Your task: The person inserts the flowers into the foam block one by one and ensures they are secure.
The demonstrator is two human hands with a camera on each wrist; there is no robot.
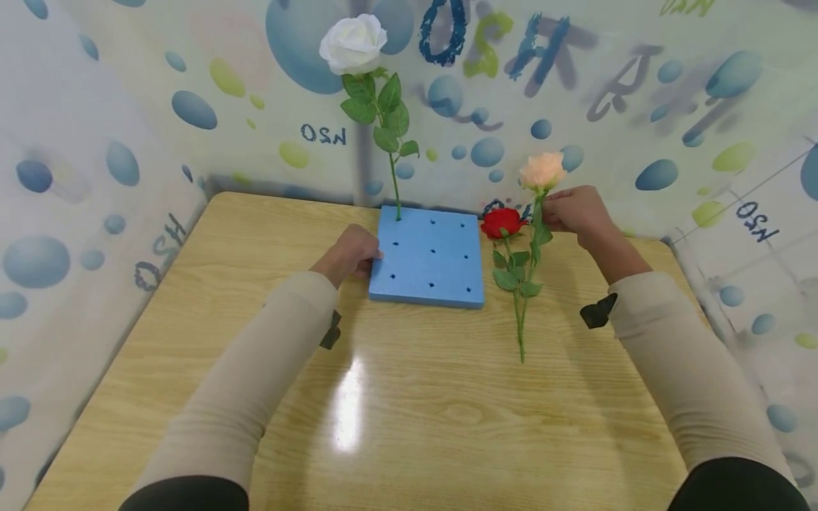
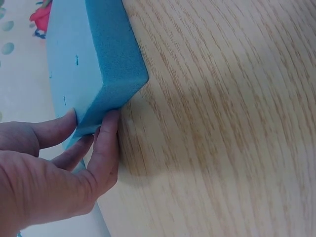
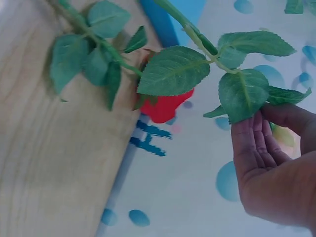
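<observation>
A blue foam board (image 1: 414, 264) with several small holes lies on the table. My left hand (image 1: 350, 254) grips its left edge, thumb on top and fingers against the side and underside, as the left wrist view (image 2: 59, 177) shows. A white rose (image 1: 353, 47) stands upright in the hole at the board's back left corner. To the right of the board, my right hand (image 1: 580, 211) pinches a peach rose (image 1: 543, 172) by the stem just below its bloom. In the right wrist view, leaves (image 3: 244, 94) partly cover those fingertips. The peach rose's stem slants down past a red rose (image 1: 502, 223).
The red rose lies on the wooden table (image 1: 447, 397) beside the board's right side, its stem overlapping the peach one in the head view. A patterned wall covering (image 1: 486, 106) rises behind the table's back edge and along both sides.
</observation>
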